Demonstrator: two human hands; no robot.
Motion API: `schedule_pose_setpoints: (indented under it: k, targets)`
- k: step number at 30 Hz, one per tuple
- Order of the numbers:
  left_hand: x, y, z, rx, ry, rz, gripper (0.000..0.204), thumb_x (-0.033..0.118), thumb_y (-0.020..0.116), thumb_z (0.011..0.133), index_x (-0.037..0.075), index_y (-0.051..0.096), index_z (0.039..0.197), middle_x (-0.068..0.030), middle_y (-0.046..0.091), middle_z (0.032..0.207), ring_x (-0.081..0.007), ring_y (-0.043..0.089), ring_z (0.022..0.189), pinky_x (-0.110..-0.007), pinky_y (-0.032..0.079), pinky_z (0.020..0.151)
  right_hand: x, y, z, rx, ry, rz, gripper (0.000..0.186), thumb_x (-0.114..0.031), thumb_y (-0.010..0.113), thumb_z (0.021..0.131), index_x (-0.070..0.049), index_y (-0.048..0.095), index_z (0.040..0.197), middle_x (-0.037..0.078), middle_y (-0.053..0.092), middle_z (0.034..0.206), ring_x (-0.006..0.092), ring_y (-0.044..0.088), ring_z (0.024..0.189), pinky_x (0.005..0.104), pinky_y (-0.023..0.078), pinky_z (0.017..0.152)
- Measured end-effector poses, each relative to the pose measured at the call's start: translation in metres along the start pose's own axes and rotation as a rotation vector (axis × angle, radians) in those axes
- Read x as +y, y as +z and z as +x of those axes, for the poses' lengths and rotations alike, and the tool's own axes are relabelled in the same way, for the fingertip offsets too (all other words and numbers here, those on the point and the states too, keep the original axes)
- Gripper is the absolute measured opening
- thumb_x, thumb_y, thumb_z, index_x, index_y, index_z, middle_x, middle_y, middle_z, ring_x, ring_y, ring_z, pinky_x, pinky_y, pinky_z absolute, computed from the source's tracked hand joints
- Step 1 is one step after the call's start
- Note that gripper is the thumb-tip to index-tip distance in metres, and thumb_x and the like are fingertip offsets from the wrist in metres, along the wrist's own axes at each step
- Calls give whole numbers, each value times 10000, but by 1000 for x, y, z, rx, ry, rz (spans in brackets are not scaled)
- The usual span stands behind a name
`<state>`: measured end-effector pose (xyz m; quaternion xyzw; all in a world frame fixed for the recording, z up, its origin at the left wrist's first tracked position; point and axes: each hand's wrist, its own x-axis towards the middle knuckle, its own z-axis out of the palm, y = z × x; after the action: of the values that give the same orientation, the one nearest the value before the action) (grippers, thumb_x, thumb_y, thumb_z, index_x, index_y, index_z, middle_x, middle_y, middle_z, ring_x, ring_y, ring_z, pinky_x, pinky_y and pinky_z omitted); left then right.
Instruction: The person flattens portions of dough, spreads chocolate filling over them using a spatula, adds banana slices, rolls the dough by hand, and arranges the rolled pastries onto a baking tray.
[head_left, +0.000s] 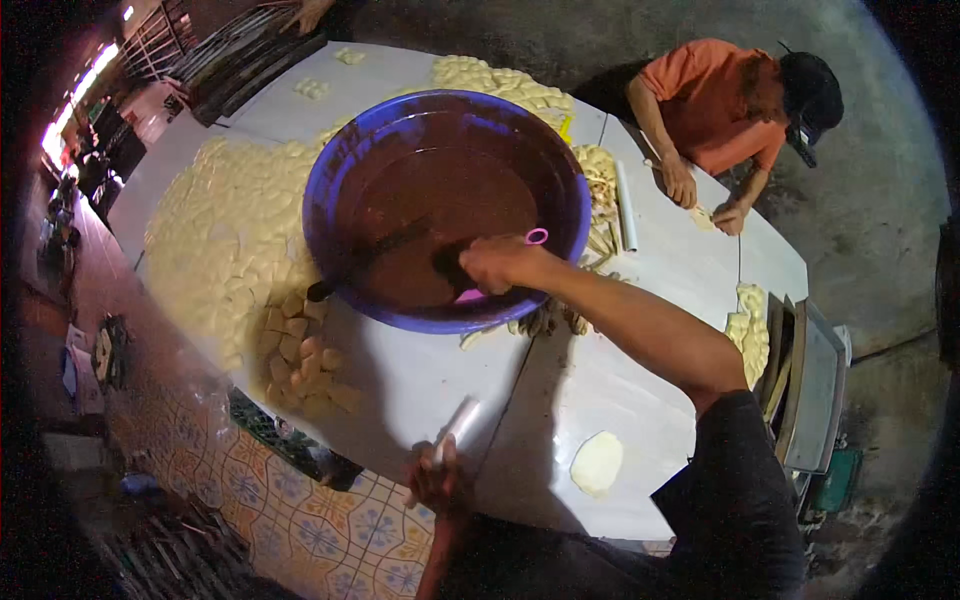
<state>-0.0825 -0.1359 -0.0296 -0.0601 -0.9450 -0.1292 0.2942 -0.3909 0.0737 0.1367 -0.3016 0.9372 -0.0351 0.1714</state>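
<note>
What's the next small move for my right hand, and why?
Probably lift the pink utensil with some brown mixture toward the flat dough round: your right hand has the utensil inside the blue basin, and the round lies bare on the table.

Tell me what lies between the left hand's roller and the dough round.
The head view shows only tabletop, crossed by a seam and partly in shadow, between the roller and dough round.

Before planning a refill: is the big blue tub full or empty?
Partly full: a brown mass spreads across inside the blue tub, its surface below the rim. Its depth, I cannot tell.
</note>
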Motion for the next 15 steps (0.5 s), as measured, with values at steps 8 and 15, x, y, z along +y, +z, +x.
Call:
schedule_pose_setpoints:
  k: [8,15]
  targets:
    - [-3,6,-12,8,43,-54,303,147,549,961,141,719,1212,-155,628,1052,-356,607,983,-502,470,890,23,-32,-14,-345,-117,412,255,-142,685,804,-3,729,1014,165,691,714,265,620,602,411,490,593]
    - [-8,-12,-7,-137,-14,-139,499,91,502,955,158,574,1443,-217,625,1159,-401,611,1034,-515,491,892,-13,-42,-202,-125,-161,483,364,-53,665,813,-72,733,1170,111,699,844,227,671,750,389,518,652]
